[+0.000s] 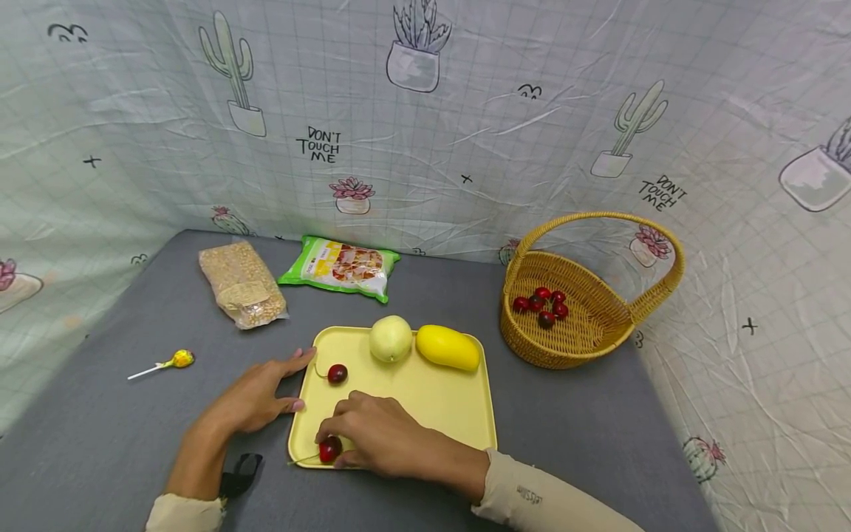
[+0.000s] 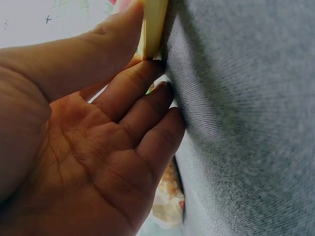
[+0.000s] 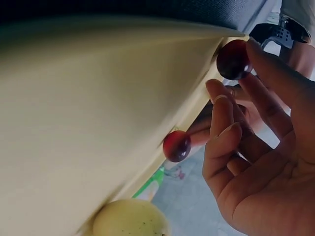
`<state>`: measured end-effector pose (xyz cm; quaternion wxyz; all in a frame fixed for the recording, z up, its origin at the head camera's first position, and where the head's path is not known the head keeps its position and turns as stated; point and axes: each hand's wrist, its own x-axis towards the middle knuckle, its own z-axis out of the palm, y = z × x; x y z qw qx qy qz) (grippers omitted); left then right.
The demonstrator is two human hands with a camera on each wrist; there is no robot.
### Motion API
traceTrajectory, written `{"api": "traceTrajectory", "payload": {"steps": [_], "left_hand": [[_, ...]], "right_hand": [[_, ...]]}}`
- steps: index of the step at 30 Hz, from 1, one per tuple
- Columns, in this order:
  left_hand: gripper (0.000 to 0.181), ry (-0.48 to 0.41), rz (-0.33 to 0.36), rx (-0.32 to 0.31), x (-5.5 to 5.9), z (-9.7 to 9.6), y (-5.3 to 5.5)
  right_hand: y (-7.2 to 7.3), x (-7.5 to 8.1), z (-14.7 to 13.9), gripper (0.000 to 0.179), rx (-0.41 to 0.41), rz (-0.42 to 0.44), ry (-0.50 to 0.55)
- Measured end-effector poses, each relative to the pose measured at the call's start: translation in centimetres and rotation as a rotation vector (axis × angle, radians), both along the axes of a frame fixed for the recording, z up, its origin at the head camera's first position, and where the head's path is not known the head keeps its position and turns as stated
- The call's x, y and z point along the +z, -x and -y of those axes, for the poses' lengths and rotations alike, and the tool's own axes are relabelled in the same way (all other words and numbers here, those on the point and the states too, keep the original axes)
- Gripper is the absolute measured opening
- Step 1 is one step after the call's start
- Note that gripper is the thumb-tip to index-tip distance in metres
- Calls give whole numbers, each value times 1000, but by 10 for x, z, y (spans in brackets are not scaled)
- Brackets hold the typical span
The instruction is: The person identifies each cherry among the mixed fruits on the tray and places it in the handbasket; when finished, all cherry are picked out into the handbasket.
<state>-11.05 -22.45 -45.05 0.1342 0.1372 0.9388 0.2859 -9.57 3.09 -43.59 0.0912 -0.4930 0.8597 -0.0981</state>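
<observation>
My right hand (image 1: 382, 440) pinches a dark red cherry (image 1: 329, 449) between thumb and index finger at the near left corner of a yellow tray (image 1: 432, 414). The same cherry (image 3: 234, 60) shows between those fingertips in the right wrist view, its stem hidden there. With fingers stretched out, my left hand (image 1: 255, 395) touches the tray's left edge; thumb and index fingertip rest against the rim. A second cherry (image 1: 337, 374) with a stem lies on the tray near the left side. Along the far rim sit a pale green round fruit (image 1: 390, 339) and a yellow oblong fruit (image 1: 448, 348).
Right of the tray stands a wicker basket (image 1: 592, 353) with a tall handle, holding several cherries (image 1: 546, 319). A bag of yellow kernels (image 1: 242, 281) and a green-and-white packet (image 1: 342, 266) lie at the back. On the left is a lollipop (image 1: 182, 359).
</observation>
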Motion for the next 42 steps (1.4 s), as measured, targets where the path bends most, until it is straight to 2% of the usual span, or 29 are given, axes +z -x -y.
{"api": "traceTrajectory", "payload": {"steps": [6,16,25,33,42], "left_hand": [[88,0,2,-1,1,-2,0],[88,6,25,-4,0,-1,1],[87,3,20,-4,-1,-1,1],[88,7,8,-15,0,-1,0],[90,-1,0,-22,-1,0,0]], "right_hand": [[-1,-2,-2,29,-9,-37,3],[-1,7,-22,21,-91,55,110],[6,20,-44,23,-171,58,153],[15,29,-65,23,-249,84,305],[31,35,-89,22,-349,18,466]]}}
